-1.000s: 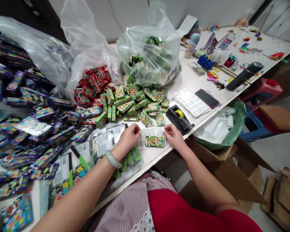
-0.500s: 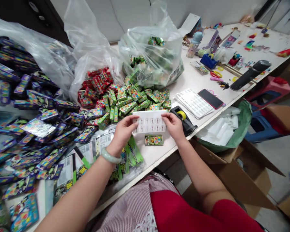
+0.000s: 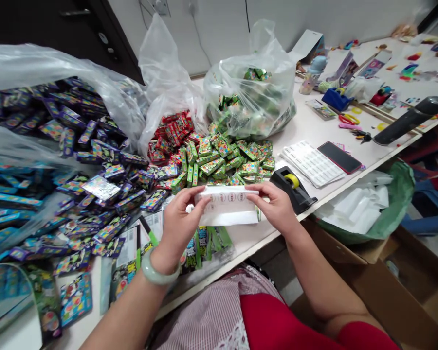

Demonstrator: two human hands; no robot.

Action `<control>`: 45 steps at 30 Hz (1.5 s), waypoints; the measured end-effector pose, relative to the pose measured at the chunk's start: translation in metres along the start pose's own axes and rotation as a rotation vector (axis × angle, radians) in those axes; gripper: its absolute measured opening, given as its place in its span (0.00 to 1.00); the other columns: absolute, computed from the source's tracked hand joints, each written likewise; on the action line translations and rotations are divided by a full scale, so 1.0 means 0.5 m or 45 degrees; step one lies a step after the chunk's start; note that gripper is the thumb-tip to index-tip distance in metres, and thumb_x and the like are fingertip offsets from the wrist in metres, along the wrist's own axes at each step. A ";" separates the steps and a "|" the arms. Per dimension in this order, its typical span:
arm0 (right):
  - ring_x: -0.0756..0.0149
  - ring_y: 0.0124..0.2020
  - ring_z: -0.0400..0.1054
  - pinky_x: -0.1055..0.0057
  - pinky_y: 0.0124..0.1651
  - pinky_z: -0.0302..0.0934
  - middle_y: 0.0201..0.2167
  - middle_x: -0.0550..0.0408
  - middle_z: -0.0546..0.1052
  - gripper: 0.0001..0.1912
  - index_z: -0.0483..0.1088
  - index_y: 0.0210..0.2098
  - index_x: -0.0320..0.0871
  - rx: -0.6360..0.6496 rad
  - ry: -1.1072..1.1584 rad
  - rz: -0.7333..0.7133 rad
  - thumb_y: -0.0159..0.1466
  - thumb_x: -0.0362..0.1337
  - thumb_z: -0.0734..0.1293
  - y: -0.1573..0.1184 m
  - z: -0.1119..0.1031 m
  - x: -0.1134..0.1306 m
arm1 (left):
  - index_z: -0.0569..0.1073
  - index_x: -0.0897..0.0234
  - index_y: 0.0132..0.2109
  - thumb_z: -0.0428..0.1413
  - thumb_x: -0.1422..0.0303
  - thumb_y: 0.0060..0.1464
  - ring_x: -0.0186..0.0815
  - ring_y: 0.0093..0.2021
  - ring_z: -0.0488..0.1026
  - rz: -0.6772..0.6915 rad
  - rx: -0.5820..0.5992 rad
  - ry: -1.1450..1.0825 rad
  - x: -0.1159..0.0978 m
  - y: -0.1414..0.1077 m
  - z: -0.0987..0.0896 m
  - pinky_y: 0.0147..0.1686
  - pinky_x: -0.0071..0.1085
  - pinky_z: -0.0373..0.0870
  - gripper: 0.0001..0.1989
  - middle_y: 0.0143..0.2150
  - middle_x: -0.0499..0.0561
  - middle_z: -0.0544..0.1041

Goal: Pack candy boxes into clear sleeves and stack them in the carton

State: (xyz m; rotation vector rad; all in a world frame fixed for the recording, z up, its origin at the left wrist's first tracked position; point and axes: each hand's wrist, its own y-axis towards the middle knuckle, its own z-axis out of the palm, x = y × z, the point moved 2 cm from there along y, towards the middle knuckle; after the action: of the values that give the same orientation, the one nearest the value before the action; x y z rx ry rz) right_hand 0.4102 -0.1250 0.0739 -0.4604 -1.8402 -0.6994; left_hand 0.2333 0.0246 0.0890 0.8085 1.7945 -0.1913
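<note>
A folded white sticker sheet (image 3: pixel 228 211) with rows of small round labels is stretched between my two hands, above the table's front edge. My left hand (image 3: pixel 184 214) pinches its left end between thumb and fingers; a pale green bangle (image 3: pixel 158 270) circles that wrist. At the other end, my right hand (image 3: pixel 275 204) grips the sheet with thumb and fingertips. Just beyond the sheet lies a heap of small green boxes (image 3: pixel 211 163). A small box that lay below the sheet is now mostly hidden behind it. Printed packets with green strips (image 3: pixel 208 245) lie beneath my left hand.
Purple boxes (image 3: pixel 113 214) and blue boxes (image 3: pixel 14 199) cover the left. Red boxes (image 3: pixel 173 131) and a clear bag (image 3: pixel 255 97) stand behind. A black tape dispenser (image 3: pixel 292 187), label sheets (image 3: pixel 314 163), phone (image 3: pixel 339 156) and black bottle (image 3: pixel 410 121) are on the right.
The sticker sheet has tilted or folded over, showing more blank white backing, and covers the small box below it. Both hands still hold its ends. The camera view has shifted left.
</note>
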 end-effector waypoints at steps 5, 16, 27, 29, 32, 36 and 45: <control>0.60 0.45 0.66 0.61 0.50 0.59 0.38 0.51 0.72 0.07 0.75 0.32 0.45 -0.044 -0.056 -0.084 0.60 0.41 0.69 -0.005 0.007 0.023 | 0.75 0.61 0.31 0.62 0.66 0.50 0.39 0.46 0.68 0.161 -0.025 0.073 -0.017 -0.014 -0.028 0.48 0.34 0.64 0.05 0.41 0.52 0.72; 0.69 0.25 0.64 0.72 0.28 0.58 0.25 0.58 0.71 0.15 0.68 0.30 0.44 0.143 0.490 0.269 0.56 0.48 0.72 -0.028 0.073 0.042 | 0.74 0.62 0.32 0.67 0.67 0.38 0.29 0.24 0.69 -0.569 -0.086 -0.712 0.007 -0.057 -0.038 0.24 0.23 0.64 0.12 0.27 0.45 0.74; 0.67 0.28 0.65 0.72 0.30 0.60 0.26 0.57 0.72 0.12 0.67 0.29 0.44 0.132 0.345 0.139 0.59 0.45 0.70 -0.036 0.066 0.050 | 0.74 0.62 0.28 0.64 0.65 0.40 0.31 0.27 0.66 -0.498 -0.097 -0.612 0.018 -0.064 -0.044 0.27 0.26 0.63 0.08 0.28 0.46 0.72; 0.68 0.27 0.66 0.72 0.30 0.60 0.26 0.57 0.72 0.11 0.67 0.30 0.44 0.142 0.384 0.168 0.59 0.45 0.70 -0.034 0.065 0.046 | 0.75 0.61 0.30 0.64 0.66 0.41 0.31 0.29 0.67 -0.446 -0.063 -0.618 0.021 -0.064 -0.044 0.28 0.26 0.63 0.07 0.30 0.46 0.73; 0.68 0.28 0.66 0.72 0.30 0.60 0.28 0.57 0.73 0.11 0.69 0.32 0.44 0.250 0.338 0.198 0.58 0.44 0.70 -0.027 0.063 0.047 | 0.76 0.61 0.31 0.64 0.67 0.44 0.32 0.31 0.68 -0.374 -0.033 -0.581 0.022 -0.064 -0.045 0.30 0.26 0.64 0.06 0.32 0.47 0.73; 0.67 0.32 0.67 0.71 0.35 0.61 0.29 0.57 0.75 0.09 0.72 0.29 0.43 0.370 0.141 0.144 0.54 0.40 0.73 -0.015 0.062 0.057 | 0.76 0.61 0.32 0.64 0.67 0.44 0.32 0.31 0.69 -0.397 0.019 -0.564 0.024 -0.069 -0.043 0.29 0.26 0.64 0.07 0.32 0.47 0.74; 0.70 0.25 0.64 0.74 0.27 0.58 0.24 0.57 0.73 0.12 0.71 0.25 0.41 0.429 0.231 0.359 0.54 0.44 0.72 -0.022 0.066 0.049 | 0.72 0.63 0.28 0.62 0.62 0.48 0.27 0.24 0.61 -0.440 -0.044 -0.570 0.039 -0.085 -0.049 0.24 0.24 0.58 0.10 0.23 0.43 0.67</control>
State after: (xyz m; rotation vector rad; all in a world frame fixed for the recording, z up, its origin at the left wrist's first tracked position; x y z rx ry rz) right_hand 0.3713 -0.1122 0.0853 -0.4083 -1.6389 -0.2253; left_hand 0.1853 0.0133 0.0706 0.3840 1.4907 -0.5236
